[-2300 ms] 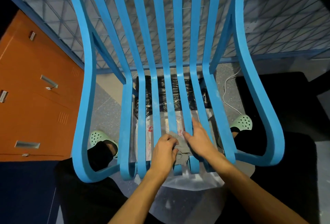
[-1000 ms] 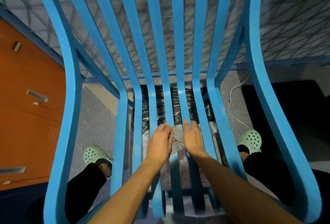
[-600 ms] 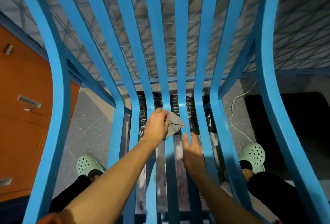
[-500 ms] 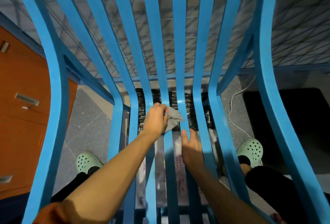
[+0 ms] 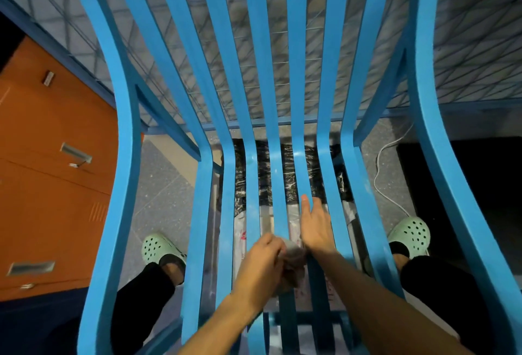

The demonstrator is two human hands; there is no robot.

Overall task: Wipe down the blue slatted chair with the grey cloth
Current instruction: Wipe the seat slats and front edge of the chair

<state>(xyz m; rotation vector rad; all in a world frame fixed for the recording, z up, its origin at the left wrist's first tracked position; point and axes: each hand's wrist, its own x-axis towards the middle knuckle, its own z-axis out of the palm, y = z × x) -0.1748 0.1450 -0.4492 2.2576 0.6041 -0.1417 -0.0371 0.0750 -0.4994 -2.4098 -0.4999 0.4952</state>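
Speckled grey floor (image 5: pixel 166 185) under blue slatted chair (image 5: pixel 282 100). Crumpled grey cloth (image 5: pixel 295 251) bunched in closed left hand (image 5: pixel 264 268) on centre slats near seat's front edge. Just right, touching cloth, right hand (image 5: pixel 315 227) flat, fingers spread, empty.

The blue slatted chair (image 5: pixel 302 77) has long, thin, bright blue slats that curve from its tall back down into its seat, and the grey cloth (image 5: pixel 295 253) sits bunched up on the middle seat slats.

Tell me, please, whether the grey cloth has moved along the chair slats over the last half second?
Yes. The left hand has drawn the grey cloth back toward the person, away from the black wrapped bundle under the blue slatted chair.
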